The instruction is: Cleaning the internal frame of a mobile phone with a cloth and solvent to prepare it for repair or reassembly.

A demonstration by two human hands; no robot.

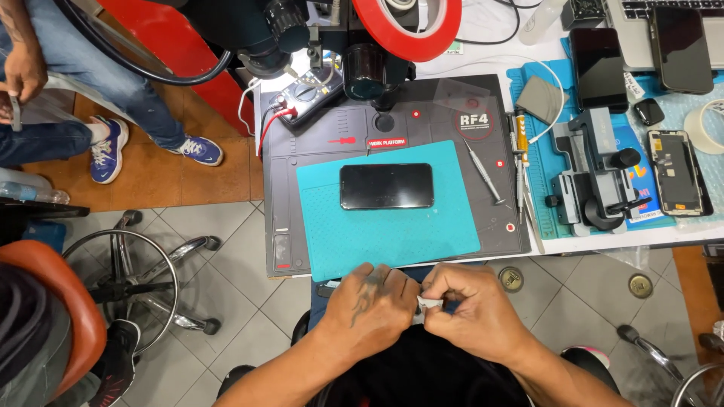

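Work area: a repair bench over a tiled floor, carrying a dark grey work mat [452,113], with a teal silicone pad [332,234] laid on the mat's near half. A microscope head with a red ring [407,26] overhangs the far edge of the bench.

A dark smartphone [386,185] lies face up at the centre of the teal pad, its long axis parallel to the near edge of the bench. Nothing touches it.

Both hands are below the near edge of the bench, over the lap, and are pressed together. The left hand [369,301] and the right hand [471,305] pinch a small pale strip [430,303] between their fingertips (its kind cannot be determined at this size). Both hands are closed on it.

Key relation: the smartphone lies straight ahead of the hands, across the near edge of the pad, well apart from them. Its midpoint sits slightly towards the left hand's side, so the left hand is marginally nearer.

To the right, a thin screwdriver [483,172] rests on the mat beside the pad; a grey clamping jig [596,173] and a second phone [598,68] occupy a blue mat [539,177] near the right edge.
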